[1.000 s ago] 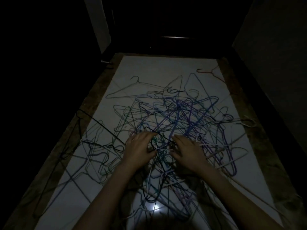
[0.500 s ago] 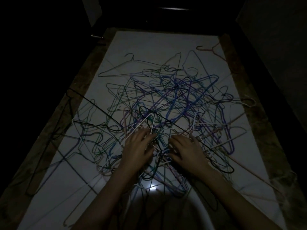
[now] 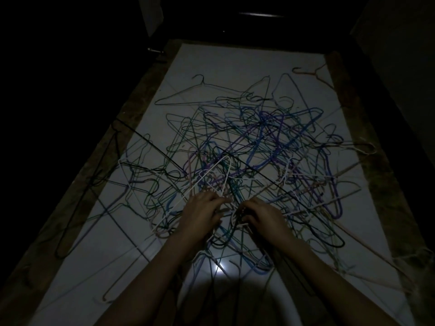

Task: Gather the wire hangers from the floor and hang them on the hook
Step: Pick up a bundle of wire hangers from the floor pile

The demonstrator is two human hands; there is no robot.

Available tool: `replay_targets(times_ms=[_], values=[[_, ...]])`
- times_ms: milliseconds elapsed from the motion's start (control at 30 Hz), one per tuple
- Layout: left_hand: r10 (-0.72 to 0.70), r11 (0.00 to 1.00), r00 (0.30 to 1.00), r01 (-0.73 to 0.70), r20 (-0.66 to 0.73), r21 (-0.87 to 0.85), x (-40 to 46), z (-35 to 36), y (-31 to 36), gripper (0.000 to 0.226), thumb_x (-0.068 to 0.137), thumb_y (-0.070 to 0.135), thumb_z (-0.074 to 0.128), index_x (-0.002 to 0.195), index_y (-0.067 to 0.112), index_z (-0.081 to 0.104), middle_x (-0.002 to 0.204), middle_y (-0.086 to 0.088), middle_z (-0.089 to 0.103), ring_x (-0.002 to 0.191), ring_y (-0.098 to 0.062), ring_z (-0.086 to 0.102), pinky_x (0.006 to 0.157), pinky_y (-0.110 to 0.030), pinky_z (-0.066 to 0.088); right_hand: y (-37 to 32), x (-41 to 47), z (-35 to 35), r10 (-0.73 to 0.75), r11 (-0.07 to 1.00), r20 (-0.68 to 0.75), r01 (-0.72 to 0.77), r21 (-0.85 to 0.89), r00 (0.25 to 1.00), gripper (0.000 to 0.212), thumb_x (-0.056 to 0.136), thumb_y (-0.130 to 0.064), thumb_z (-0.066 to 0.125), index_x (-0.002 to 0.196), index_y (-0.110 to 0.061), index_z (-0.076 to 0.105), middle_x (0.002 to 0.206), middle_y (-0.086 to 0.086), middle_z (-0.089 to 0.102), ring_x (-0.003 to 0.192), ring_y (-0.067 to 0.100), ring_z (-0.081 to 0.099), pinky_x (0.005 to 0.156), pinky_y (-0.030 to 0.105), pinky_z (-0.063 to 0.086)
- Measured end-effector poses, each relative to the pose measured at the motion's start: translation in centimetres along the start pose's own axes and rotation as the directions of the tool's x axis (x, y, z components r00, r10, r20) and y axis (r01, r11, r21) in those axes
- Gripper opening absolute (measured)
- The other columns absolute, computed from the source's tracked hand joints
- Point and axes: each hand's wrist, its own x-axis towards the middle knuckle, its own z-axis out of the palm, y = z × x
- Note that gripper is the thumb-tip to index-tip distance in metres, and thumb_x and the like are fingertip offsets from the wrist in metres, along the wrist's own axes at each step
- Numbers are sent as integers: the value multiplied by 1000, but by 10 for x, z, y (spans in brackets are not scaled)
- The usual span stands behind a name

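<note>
A big tangle of coloured wire hangers covers the pale floor in dim light. My left hand grips wires at the near edge of the tangle, and a white hanger rises tilted from its fingers. My right hand is just beside it, its fingers curled round a bunch of hanger hooks. A single dark hanger lies apart at the far left of the pile. No hook for hanging shows in view.
Brown stone borders run along both sides of the pale floor. Dark walls close in left and right, and a dark doorway lies ahead. A bright reflection glints on the floor near me.
The white hanger has lifted and tilted up from the pile in my left hand. Both hands have drawn closer together, and the tangle has shifted slightly toward me.
</note>
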Motion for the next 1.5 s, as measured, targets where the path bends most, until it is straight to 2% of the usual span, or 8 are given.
replay_targets(times_ms=[200, 567, 800, 900, 1067, 1233, 1367, 1500], values=[[-20, 1000, 1000, 20, 5, -9, 13, -7, -3, 31, 93, 20, 51, 123, 18, 60, 123, -3, 56, 114, -23, 52, 85, -31, 41, 14, -8, -22, -22, 999, -39, 24, 32, 999, 15, 83, -1, 61, 97, -6, 64, 96, 8, 60, 90, 19, 52, 66, 23, 30], [-40, 995, 999, 40, 4, -87, 14, -6, 3, 35, 91, 14, 56, 124, 24, 61, 126, 0, 60, 117, -21, 53, 92, -34, 45, 16, -27, -37, -81, 997, 38, 81, 21, 996, 17, 74, 2, 65, 86, -8, 72, 80, 3, 65, 76, 13, 55, 67, 25, 42], [-40, 994, 999, 41, 16, -98, 11, -6, 5, 35, 92, 16, 55, 127, 21, 59, 126, -1, 61, 113, -20, 57, 86, -27, 43, 16, -28, -42, -66, 997, 95, 62, 51, 993, 28, 69, 0, 60, 66, -28, 62, 72, 2, 61, 71, 21, 59, 66, 44, 53], [-90, 989, 996, 92, 31, -112, 9, -3, 3, 36, 92, 12, 54, 128, 19, 58, 127, -2, 61, 114, -20, 57, 88, -26, 43, 15, -26, -58, -16, 996, 145, 3, 87, 989, 29, 77, 3, 60, 74, -24, 70, 69, -6, 57, 71, 14, 56, 70, 30, 50], [-106, 990, 994, 103, -24, -92, 11, -2, 8, 33, 91, 20, 57, 123, 24, 61, 128, -1, 59, 117, -22, 53, 97, -35, 40, 0, -24, -81, 51, 964, -44, -38, 262, 998, 18, 79, 7, 65, 73, -10, 65, 76, -4, 61, 74, 7, 56, 65, 8, 41], [-109, 987, 984, 91, -139, -132, 15, -11, 11, 34, 87, 22, 62, 120, 26, 63, 134, -2, 52, 125, -24, 43, 99, -34, 35, -10, -24, -93, 242, 823, -305, -28, 567, 921, 25, 81, 2, 65, 69, -18, 58, 76, -5, 62, 70, -4, 58, 66, 15, 47], [-135, 741, 988, 54, -71, -669, 18, -42, 51, 36, 87, 16, 65, 122, 23, 58, 117, 6, 59, 107, -4, 52, 83, -5, 39, -21, -21, -104, 324, 723, -400, 48, 689, 857, 15, 89, -6, 60, 86, -20, 56, 85, -5, 59, 82, 7, 58, 65, 7, 46], [-104, 329, 995, 32, -3, -944, 19, -67, 92, 46, 91, 18, 59, 131, 33, 42, 103, 8, 63, 98, 4, 60, 86, -11, 48, -31, -20, -113, 323, 639, -362, 80, 765, 874, 19, 93, -7, 53, 100, -23, 58, 97, -6, 61, 88, 7, 59, 68, 11, 49]])
